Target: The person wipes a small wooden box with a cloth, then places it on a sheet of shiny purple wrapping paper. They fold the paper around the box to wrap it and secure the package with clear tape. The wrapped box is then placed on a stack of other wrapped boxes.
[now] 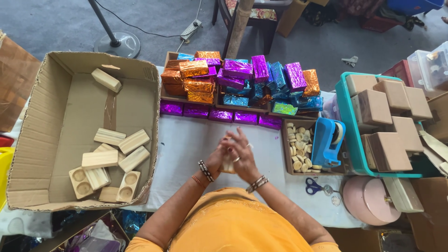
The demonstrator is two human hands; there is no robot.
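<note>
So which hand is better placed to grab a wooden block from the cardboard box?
Left, probably. The left hand sits on the side of the cardboard box holding the wooden blocks; the right hand would cross the body.

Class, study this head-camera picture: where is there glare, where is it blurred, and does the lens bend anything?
Head view: even, soft daylight with faint shadows; bright glints on the foil-wrapped blocks; the left hand and right hand, pressed together, look slightly motion-blurred; the cardboard box bows outward near the edge, showing wide-angle distortion.
</note>
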